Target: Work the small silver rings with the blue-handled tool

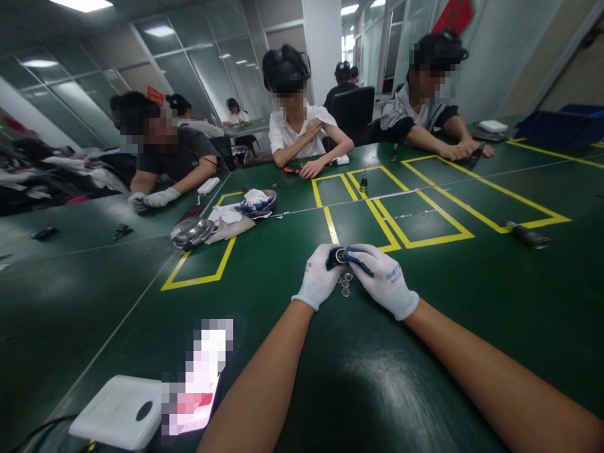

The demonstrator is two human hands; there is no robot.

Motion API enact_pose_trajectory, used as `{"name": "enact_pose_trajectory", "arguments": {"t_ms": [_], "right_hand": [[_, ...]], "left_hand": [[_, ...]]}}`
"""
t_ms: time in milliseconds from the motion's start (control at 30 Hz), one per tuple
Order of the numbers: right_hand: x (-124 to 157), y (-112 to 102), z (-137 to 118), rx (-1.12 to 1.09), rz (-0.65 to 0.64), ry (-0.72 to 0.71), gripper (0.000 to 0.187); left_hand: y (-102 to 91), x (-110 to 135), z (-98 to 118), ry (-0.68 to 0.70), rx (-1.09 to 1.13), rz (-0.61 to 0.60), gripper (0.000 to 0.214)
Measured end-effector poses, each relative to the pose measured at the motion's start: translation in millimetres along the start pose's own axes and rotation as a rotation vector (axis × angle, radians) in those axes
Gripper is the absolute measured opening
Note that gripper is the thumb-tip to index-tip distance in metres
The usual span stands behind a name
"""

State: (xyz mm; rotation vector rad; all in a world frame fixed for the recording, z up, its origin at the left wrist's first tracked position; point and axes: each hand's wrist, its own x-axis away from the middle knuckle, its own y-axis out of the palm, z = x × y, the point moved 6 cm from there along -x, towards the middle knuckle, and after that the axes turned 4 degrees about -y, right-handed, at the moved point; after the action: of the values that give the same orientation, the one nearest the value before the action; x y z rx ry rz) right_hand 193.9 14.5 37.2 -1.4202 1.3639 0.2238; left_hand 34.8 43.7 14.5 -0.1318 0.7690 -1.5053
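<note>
In the head view both my hands wear white gloves with blue palms. My left hand (321, 272) is wrapped round a black cylindrical part (339, 256) with a shiny metal ring at its open end, held just above the table. From the other side, my right hand (375, 272) brings its closed fingers against the part's rim; whatever lies between those fingertips is hidden. Just below the hands, several small round metal pieces (346, 284), like little bearings, rest on the green table (330, 352).
Metal bowls (192, 233) with cloths and gloves lie left of centre. A dark cylinder (528, 235) lies at right, a small upright tool (363, 181) ahead. A white box (117, 412) and a lit phone (201, 377) sit near my left forearm. Co-workers sit across the table.
</note>
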Motion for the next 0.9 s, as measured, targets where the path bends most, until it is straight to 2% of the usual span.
{"name": "enact_pose_trajectory", "arguments": {"t_ms": [200, 900], "right_hand": [[-0.3, -0.7, 0.1, 0.007, -0.026, 0.004, 0.023], [2.1, 9.2, -2.5, 0.072, -0.108, -0.003, 0.032]], "left_hand": [[1.7, 1.5, 4.8, 0.089, -0.002, -0.013, 0.035], [-1.2, -1.3, 0.9, 0.065, 0.018, 0.028, 0.039]]}}
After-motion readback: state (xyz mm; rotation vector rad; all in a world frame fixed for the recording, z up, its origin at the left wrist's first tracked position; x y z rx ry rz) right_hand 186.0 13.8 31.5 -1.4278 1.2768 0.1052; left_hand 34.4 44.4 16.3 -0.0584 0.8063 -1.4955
